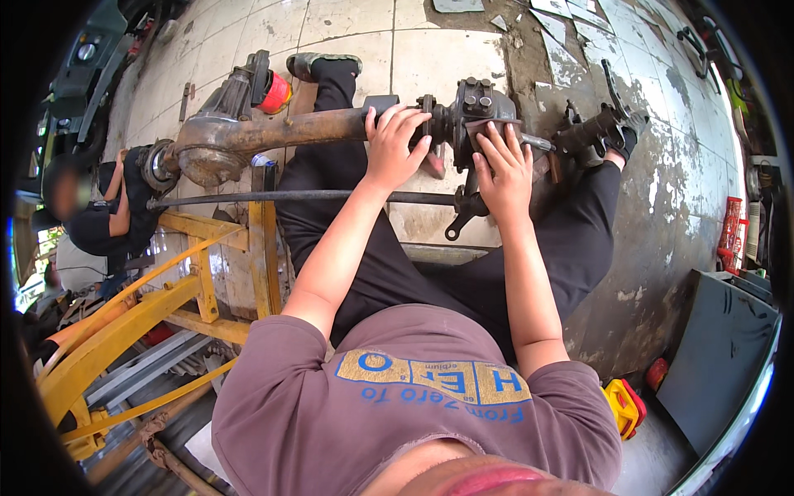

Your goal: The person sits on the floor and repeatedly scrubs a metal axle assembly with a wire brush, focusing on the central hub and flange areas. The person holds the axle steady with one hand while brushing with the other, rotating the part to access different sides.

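A rusty vehicle axle housing [298, 130] lies across in front of me above my legs, with a round differential bulge [213, 149] toward its left end. My left hand [395, 150] rests on its right part, fingers spread over the tube's end and the dark flange. On the steering knuckle [488, 101], my right hand [504, 172] lies with fingers stretched out flat. Under those fingertips is a small brown flat piece [482, 128]; its kind is unclear. A bare shaft [538, 142] sticks out to the right. Below my hands runs a long tie rod [322, 196] with an arm at its right end.
A yellow metal frame [265, 256] stands at my left. Beyond it a person in dark clothes [103, 211] crouches at the axle's left end. A red and yellow can [275, 93] stands behind the axle. To the right are a dark metal part [591, 136] and a grey cabinet [711, 355].
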The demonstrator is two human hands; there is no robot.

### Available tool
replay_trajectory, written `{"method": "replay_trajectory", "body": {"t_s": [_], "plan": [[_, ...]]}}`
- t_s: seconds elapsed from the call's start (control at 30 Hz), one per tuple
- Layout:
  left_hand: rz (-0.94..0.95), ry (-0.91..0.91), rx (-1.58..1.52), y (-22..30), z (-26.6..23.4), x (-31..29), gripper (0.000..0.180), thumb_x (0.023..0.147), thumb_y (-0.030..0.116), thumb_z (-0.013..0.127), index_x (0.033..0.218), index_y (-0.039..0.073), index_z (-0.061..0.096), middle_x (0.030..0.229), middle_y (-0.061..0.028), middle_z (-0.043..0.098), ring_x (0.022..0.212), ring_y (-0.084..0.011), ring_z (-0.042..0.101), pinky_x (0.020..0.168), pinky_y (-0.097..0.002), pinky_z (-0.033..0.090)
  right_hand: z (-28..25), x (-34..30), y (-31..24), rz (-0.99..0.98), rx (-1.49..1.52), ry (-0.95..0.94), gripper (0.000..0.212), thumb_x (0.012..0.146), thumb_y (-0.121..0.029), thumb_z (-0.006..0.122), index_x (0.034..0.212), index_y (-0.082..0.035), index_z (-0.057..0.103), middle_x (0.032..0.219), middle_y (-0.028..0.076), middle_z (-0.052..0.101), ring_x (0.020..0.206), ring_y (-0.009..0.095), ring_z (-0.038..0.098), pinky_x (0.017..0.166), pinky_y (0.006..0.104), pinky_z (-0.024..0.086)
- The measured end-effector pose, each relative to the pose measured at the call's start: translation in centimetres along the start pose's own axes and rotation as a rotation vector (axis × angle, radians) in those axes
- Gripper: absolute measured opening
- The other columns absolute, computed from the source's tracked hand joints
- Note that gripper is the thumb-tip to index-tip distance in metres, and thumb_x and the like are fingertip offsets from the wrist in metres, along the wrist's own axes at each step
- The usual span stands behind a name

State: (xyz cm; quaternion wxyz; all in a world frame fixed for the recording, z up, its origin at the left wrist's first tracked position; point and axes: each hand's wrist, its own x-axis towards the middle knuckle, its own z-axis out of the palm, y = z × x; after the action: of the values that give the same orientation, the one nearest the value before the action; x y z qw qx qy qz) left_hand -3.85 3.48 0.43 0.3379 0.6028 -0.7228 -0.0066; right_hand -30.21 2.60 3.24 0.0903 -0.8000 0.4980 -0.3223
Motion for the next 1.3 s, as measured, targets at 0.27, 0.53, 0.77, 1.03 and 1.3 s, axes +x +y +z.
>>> {"method": "replay_trajectory", "body": {"t_s": [0.27, 0.53, 0.77, 1.03, 1.3], "plan": [[0.007, 0.003, -0.003, 0.3, -0.3, -0.1, 0.042, 0.100, 0.032, 0.078, 0.140, 0.021, 0.075, 0.142, -0.0026, 0.074, 0.149, -0.0304, 0.059, 0.136, -0.0668, 0.018, 0.3, -1.0, 0.3, 0.001, 0.024, -0.021, 0.035, 0.106, -0.027, 0.079, 0.139, -0.016, 0.082, 0.161, 0.005, 0.072, 0.160, 0.036, 0.056, 0.126, 0.0704, 0.039], [0.007, 0.001, 0.012, 0.0, -0.1, -0.6, 0.042, 0.100, 0.032, 0.078, 0.140, 0.022, 0.076, 0.143, -0.0018, 0.074, 0.150, -0.0280, 0.059, 0.137, -0.0647, 0.018, -0.1, -1.4, -0.1, 0.016, 0.041, -0.056, 0.036, 0.108, -0.029, 0.078, 0.141, -0.018, 0.082, 0.163, 0.004, 0.070, 0.162, 0.035, 0.053, 0.128, 0.0694, 0.038], [0.007, -0.034, 0.029, -0.1, -0.1, -0.1, 0.043, 0.102, 0.032, 0.077, 0.144, 0.020, 0.075, 0.148, -0.0031, 0.074, 0.155, -0.0299, 0.056, 0.137, -0.0648, 0.017, 0.0, -1.8, 0.2, 0.027, 0.010, -0.075, 0.035, 0.109, -0.032, 0.076, 0.141, -0.019, 0.082, 0.165, 0.004, 0.069, 0.162, 0.035, 0.053, 0.128, 0.0695, 0.037], [0.010, -0.017, 0.022, -0.2, 0.0, -0.2, 0.042, 0.102, 0.032, 0.076, 0.143, 0.022, 0.075, 0.146, -0.0019, 0.073, 0.152, -0.0290, 0.057, 0.137, -0.0653, 0.016, 0.5, -2.1, 0.6, 0.026, 0.081, -0.026, 0.029, 0.106, -0.030, 0.079, 0.133, -0.020, 0.084, 0.161, 0.001, 0.072, 0.160, 0.032, 0.055, 0.128, 0.0718, 0.037], [0.000, -0.023, 0.031, -0.3, 0.2, -0.5, 0.042, 0.103, 0.032, 0.076, 0.143, 0.022, 0.075, 0.146, -0.0012, 0.073, 0.153, -0.0283, 0.056, 0.137, -0.0651, 0.017, 0.8, -2.2, 0.5, 0.043, 0.120, -0.015, 0.031, 0.106, -0.030, 0.080, 0.135, -0.020, 0.084, 0.162, 0.003, 0.071, 0.162, 0.035, 0.053, 0.128, 0.0732, 0.037]]}}
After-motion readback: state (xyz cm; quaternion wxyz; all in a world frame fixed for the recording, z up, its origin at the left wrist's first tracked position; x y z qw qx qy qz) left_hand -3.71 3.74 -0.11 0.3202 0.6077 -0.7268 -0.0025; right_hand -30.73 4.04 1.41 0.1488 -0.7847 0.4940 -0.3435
